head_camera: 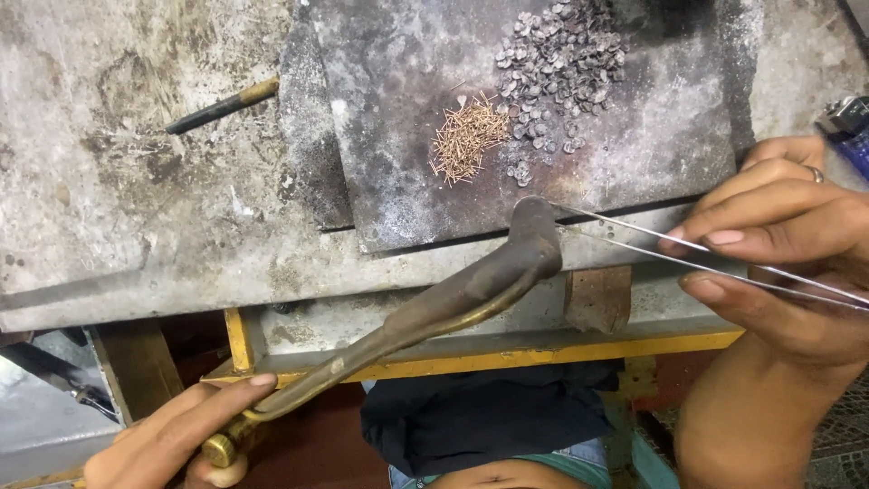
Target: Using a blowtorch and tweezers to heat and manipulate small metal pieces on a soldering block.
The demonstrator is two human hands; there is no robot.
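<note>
Workbench: my grey, scorched bench (136, 208) fills the top of the view, with a yellow frame rail (543, 355) under its front edge.
Slab: a dark, sooty slab (407, 172) lies on the bench, its near edge just above my tools.
Torch: my left hand (172, 444) is wrapped around the brass base of the curved torch pipe (434, 312), index finger laid along it; the blackened nozzle (534, 231) points up at the slab's front edge.
Tweezers: my right hand (787, 263) pinches long steel tweezers (652, 246) between thumb and fingers; the thin tips reach left, right beside the nozzle.
Grey pieces: a heap of small dull metal discs (561, 63) sits on the slab, well above the nozzle.
Copper bits: a small pile of short copper-coloured wire bits (466, 136) lies just left of the discs, touching their edge.
Rod: a dark rod with a brass tip (222, 106) rests on the bench, far left.
</note>
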